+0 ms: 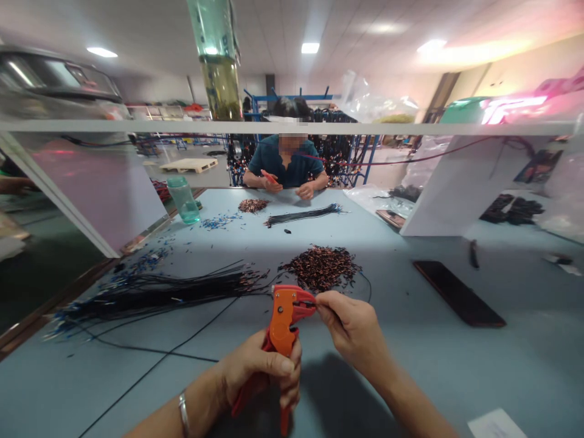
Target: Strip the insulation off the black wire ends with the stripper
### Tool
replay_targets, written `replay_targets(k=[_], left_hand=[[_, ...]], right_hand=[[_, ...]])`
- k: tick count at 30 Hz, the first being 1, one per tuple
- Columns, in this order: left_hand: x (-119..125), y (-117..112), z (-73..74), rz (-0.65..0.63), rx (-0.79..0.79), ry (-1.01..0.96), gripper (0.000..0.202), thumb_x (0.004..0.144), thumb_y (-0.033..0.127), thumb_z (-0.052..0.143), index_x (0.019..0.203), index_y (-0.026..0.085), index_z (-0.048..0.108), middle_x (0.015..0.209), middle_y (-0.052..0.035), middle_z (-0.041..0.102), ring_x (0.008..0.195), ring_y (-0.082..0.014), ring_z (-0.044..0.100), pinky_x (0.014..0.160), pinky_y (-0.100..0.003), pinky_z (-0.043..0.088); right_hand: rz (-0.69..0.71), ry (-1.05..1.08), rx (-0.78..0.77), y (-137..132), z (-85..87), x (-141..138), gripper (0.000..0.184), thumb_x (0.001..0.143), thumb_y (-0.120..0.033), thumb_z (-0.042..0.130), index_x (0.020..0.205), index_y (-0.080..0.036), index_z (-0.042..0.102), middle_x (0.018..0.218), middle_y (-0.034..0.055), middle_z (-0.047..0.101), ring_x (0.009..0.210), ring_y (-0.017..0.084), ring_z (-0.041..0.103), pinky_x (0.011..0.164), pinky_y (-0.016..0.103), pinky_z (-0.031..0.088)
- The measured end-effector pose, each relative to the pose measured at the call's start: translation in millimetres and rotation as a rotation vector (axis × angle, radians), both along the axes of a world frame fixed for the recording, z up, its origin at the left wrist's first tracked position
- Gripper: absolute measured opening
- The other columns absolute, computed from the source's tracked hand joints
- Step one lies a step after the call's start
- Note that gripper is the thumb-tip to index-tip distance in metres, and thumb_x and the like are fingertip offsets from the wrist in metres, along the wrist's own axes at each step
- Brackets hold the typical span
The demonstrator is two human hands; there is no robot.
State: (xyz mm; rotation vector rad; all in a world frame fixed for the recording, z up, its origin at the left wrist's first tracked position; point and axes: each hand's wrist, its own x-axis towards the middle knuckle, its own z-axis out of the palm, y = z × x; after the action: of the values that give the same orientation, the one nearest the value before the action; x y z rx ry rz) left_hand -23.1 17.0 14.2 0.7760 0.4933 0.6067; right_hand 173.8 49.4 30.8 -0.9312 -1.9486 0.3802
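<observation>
My left hand [260, 368] is wrapped around the handles of an orange and red wire stripper [283, 316], held upright over the table. At its jaws, my right hand [353, 322] pinches a thin black wire; the fingertips hide most of the held end. A thin dark wire [369, 286] curves up behind the right hand. To the left lies a long bundle of black wires [173, 292], with copper-coloured ends toward the stripper and blue tips at the far left. Just beyond the stripper sits a heap of short black and copper-coloured pieces [322, 267].
A dark phone [458, 292] lies at the right. Across the table [383, 255], a person [285, 161] holds a red tool near another wire bundle [303, 214]. A green bottle [183, 201] stands left. A white shelf [319, 128] spans above; loose blue bits [150, 258] lie left.
</observation>
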Motion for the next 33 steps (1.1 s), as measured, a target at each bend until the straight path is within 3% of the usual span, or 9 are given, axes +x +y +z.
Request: replay_targets(k=[20,33], left_hand=[[3.4,0.4,0.5,0.056,-0.011,0.072,0.034,0.064,0.035,0.076,0.057,0.016,0.048,0.045,0.0046,0.046,0.038,-0.0099,0.048,0.047,-0.027,0.044],[4.8,-0.2,-1.7,0.083,-0.022,0.117,0.041,0.064,0.042,0.080,0.061,0.017,0.047,0.042,0.0063,0.046,0.034,-0.0087,0.046,0.042,-0.024,0.043]], right_hand=[[-0.027,-0.013,-0.019,1.4,-3.3,-0.7,0.021,0.094,-0.019,0.046,0.079,-0.018,0.061,0.061,-0.0018,0.056,0.051,0.011,0.050,0.053,0.019,0.037],[-0.051,-0.037,0.033,4.6,-10.4,0.2,0.020,0.093,-0.018,0.045,0.079,-0.018,0.060,0.058,-0.0035,0.053,0.048,0.009,0.048,0.051,0.018,0.035]])
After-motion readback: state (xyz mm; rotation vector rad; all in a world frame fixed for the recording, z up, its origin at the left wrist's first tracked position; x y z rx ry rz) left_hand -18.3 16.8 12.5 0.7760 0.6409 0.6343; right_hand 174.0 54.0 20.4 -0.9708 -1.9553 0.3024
